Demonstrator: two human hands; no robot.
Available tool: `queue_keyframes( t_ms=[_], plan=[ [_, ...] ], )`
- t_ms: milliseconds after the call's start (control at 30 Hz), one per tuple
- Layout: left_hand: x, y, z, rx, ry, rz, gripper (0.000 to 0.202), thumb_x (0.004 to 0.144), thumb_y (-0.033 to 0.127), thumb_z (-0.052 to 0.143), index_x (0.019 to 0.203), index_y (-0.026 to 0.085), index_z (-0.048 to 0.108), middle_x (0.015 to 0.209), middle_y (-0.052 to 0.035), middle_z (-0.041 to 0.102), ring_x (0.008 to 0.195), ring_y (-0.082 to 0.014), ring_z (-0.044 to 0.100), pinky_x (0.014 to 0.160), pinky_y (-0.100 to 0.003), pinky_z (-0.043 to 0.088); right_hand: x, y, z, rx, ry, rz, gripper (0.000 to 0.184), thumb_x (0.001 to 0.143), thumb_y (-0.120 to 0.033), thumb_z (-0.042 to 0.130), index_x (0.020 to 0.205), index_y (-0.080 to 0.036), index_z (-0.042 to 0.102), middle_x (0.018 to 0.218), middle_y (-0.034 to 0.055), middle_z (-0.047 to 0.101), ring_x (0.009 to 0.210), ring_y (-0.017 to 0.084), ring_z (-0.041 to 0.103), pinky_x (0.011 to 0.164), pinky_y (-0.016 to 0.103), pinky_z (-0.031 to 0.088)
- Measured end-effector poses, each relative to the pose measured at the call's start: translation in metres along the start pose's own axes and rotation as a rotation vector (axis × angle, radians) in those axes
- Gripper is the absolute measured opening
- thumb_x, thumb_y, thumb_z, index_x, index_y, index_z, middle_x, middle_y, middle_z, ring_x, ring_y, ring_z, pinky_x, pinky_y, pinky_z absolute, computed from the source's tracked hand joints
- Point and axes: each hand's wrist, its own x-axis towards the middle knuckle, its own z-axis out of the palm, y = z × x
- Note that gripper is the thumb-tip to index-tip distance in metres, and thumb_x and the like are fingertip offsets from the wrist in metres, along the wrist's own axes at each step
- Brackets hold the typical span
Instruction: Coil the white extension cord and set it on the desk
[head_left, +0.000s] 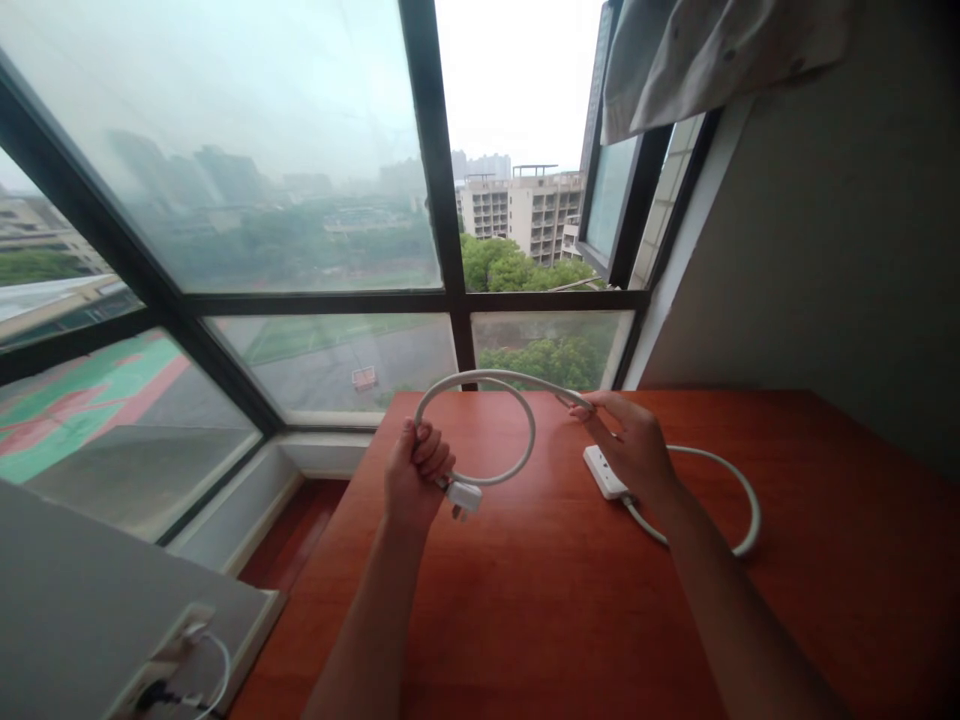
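Note:
A white power cord (534,425) arches in a loop above the table between my two hands. My left hand (417,475) is closed in a fist around the cord, with the white plug (465,497) hanging just below the fingers, its prongs downward. Further right, my right hand (630,440) pinches another stretch of the same cord between thumb and fingers. Under and beside that hand lies the white socket block (602,472) of the extension lead, flat on the wood. From it the cord curves out to the right in a wide bend, partly hidden by my right forearm.
The reddish-brown table (525,610) reaches up to the window frame (454,300). An open window sash (615,190) and a hanging cloth (720,55) are at upper right. At lower left, a white cable (225,660) and a black plug (154,695) sit at wall sockets.

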Motion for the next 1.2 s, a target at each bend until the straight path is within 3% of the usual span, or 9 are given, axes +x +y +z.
queue_keyframes(
  t_ms=[167,333,433,533,667,767,900,1067,1200],
  plan=[
    [-0.002,0.003,0.0,-0.044,-0.022,-0.006,0.03,0.088,0.031,0.056,0.066,0.016,0.042,0.051,0.0096,0.015,0.038,-0.0037,0.014,0.036,-0.017,0.015,0.01,0.001,0.008,-0.008,-0.029,0.028,0.022,0.089,-0.034,0.051,0.104,-0.022,0.063,0.103,0.0049,0.068,0.099,0.02,0.062,0.086,0.033,0.049],
    [-0.005,0.0,0.002,0.017,-0.056,-0.043,0.03,0.088,0.033,0.056,0.067,0.015,0.045,0.051,0.0094,0.018,0.039,-0.0035,0.014,0.036,-0.017,0.013,0.006,0.034,0.003,-0.017,-0.028,0.14,0.047,0.085,-0.035,0.054,0.13,-0.024,0.046,0.131,0.0086,0.053,0.116,0.023,0.054,0.091,0.037,0.049],
    [-0.005,-0.001,0.002,0.046,-0.055,-0.048,0.03,0.089,0.035,0.054,0.067,0.015,0.046,0.051,0.009,0.02,0.039,-0.0035,0.016,0.037,-0.017,0.015,-0.009,0.059,-0.006,-0.138,-0.036,0.281,0.048,0.084,-0.039,0.053,0.129,-0.02,0.048,0.125,0.0121,0.057,0.108,0.025,0.058,0.087,0.039,0.051],
    [-0.005,-0.001,0.002,0.06,-0.047,-0.029,0.031,0.09,0.035,0.052,0.068,0.015,0.046,0.05,0.0089,0.02,0.039,-0.0036,0.016,0.036,-0.017,0.015,-0.034,0.078,-0.013,-0.358,-0.151,0.363,0.048,0.084,-0.042,0.051,0.125,-0.017,0.053,0.122,0.0151,0.059,0.111,0.029,0.056,0.094,0.043,0.045],
    [-0.003,-0.001,0.001,0.059,-0.036,-0.005,0.029,0.09,0.033,0.052,0.069,0.015,0.046,0.05,0.0091,0.021,0.038,-0.0036,0.017,0.036,-0.017,0.015,-0.069,0.093,-0.012,-0.568,-0.352,0.34,0.054,0.084,-0.046,0.049,0.128,-0.015,0.051,0.129,0.0169,0.054,0.122,0.03,0.048,0.102,0.043,0.038],
    [-0.002,-0.002,0.001,0.054,-0.011,0.009,0.029,0.09,0.033,0.054,0.069,0.015,0.045,0.05,0.0094,0.021,0.038,-0.0035,0.018,0.036,-0.017,0.016,-0.079,0.101,-0.008,-0.749,-0.372,0.321,0.057,0.084,-0.049,0.048,0.127,-0.013,0.051,0.137,0.0189,0.047,0.13,0.032,0.038,0.106,0.047,0.029],
    [0.001,-0.004,0.0,0.045,0.041,0.038,0.028,0.087,0.033,0.057,0.069,0.016,0.044,0.049,0.0098,0.023,0.037,-0.0034,0.018,0.035,-0.017,0.018,-0.073,0.105,-0.006,-0.864,-0.427,0.383,0.061,0.087,-0.056,0.04,0.129,-0.014,0.05,0.138,0.0207,0.045,0.132,0.035,0.033,0.106,0.059,0.017],
    [0.004,-0.004,-0.002,0.052,0.092,0.08,0.028,0.087,0.033,0.058,0.069,0.016,0.044,0.048,0.0099,0.024,0.036,-0.0034,0.02,0.034,-0.017,0.019,-0.06,0.094,0.002,-0.831,-0.588,0.403,0.068,0.082,-0.064,0.043,0.13,-0.015,0.048,0.132,0.0213,0.049,0.125,0.036,0.039,0.103,0.061,0.015],
    [0.005,-0.004,-0.005,0.063,0.106,0.089,0.029,0.087,0.034,0.058,0.069,0.016,0.043,0.048,0.01,0.023,0.035,-0.0033,0.021,0.035,-0.017,0.019,-0.051,0.082,0.012,-0.779,-0.681,0.362,0.055,0.079,-0.044,0.055,0.126,-0.014,0.051,0.124,0.0198,0.054,0.116,0.032,0.047,0.101,0.05,0.025]
  ],
)
